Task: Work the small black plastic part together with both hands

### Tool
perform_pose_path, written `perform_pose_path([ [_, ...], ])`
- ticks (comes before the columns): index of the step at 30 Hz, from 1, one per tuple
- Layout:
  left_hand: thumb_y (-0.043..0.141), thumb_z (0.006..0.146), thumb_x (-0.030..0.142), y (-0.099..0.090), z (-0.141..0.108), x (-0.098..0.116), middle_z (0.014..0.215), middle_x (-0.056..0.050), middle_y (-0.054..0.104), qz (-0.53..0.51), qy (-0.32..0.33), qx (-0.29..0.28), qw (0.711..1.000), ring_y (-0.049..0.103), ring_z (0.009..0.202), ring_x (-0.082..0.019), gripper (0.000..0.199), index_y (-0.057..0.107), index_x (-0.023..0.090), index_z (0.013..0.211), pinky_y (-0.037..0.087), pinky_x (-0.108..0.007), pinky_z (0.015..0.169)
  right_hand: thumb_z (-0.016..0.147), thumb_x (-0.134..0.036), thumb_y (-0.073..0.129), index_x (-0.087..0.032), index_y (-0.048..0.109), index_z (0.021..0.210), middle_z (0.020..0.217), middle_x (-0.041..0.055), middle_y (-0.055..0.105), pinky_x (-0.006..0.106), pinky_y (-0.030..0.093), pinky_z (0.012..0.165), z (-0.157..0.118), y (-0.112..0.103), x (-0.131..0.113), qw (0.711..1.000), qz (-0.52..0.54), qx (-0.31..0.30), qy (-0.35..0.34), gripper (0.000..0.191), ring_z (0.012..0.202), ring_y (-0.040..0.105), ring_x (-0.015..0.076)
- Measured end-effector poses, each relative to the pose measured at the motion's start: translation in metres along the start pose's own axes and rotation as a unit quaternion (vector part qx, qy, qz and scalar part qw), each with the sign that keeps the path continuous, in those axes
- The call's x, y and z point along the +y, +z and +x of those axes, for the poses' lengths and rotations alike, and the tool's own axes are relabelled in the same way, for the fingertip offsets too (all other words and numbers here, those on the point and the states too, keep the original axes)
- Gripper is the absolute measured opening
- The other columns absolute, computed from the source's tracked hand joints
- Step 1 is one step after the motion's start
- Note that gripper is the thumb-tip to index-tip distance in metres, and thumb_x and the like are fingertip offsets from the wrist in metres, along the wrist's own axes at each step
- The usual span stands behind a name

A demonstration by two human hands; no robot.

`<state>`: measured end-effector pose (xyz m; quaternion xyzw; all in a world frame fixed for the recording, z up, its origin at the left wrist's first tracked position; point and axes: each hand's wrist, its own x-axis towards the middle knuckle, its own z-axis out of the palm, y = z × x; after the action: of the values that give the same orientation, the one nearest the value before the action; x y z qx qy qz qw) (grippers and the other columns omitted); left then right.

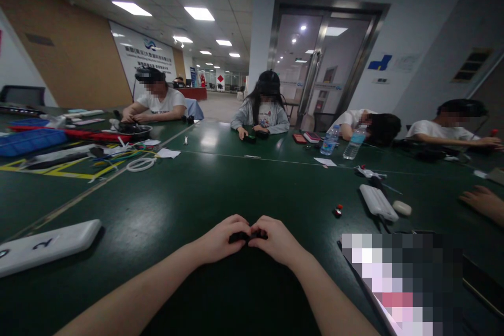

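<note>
Both hands meet over the near middle of the dark green table (189, 189). My left hand (225, 239) is closed, thumb and fingers pinching the left part of a small black object (238, 237). From the other side, my right hand (273, 239) grips the black object's right part, its fingers curled in. The fingertips of the two hands nearly touch, and they hide much of the object, so its exact shape cannot be made out.
A white numbered case (51, 247) lies at left, a blurred-out screen (397, 283) at right. Beyond are a white power bank (378, 202), a small red-and-black item (337, 211), bottles (329, 139), cables (140, 164) and a blue tray (31, 142). Several people sit around; another person's hand rests at far right.
</note>
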<state>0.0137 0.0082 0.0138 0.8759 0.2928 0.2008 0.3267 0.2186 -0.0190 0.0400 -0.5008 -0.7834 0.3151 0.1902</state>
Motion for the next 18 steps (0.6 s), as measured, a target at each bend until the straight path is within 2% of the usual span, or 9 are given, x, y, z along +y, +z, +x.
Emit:
perform_pose_path([
  [8,0.054,0.080,0.012,0.0015,0.0012,-0.0015,0.114,-0.002,0.049,0.012,0.015,0.006,1.000,0.049,0.106,-0.015,0.026,0.059,0.025,0.102,0.041,-0.032,0.094,0.076,-0.024,0.065,-0.022,0.066,0.087,0.091,0.0000,0.057,0.026,0.043,0.071,0.0003,0.0030,-0.0045,0.999,-0.033,0.012,-0.008,0.012,0.083,0.055,0.0141],
  [18,0.055,0.080,0.015,0.0008,0.0009,-0.0011,0.113,-0.003,0.050,0.014,0.011,0.014,1.000,0.050,0.104,-0.016,0.020,0.056,0.023,0.099,0.043,-0.032,0.091,0.078,-0.027,0.063,-0.024,0.067,0.092,0.095,-0.0001,0.058,0.026,0.044,0.074,-0.0005,0.0012,-0.0019,0.999,-0.038,0.001,-0.003,0.015,0.084,0.056,0.0142],
])
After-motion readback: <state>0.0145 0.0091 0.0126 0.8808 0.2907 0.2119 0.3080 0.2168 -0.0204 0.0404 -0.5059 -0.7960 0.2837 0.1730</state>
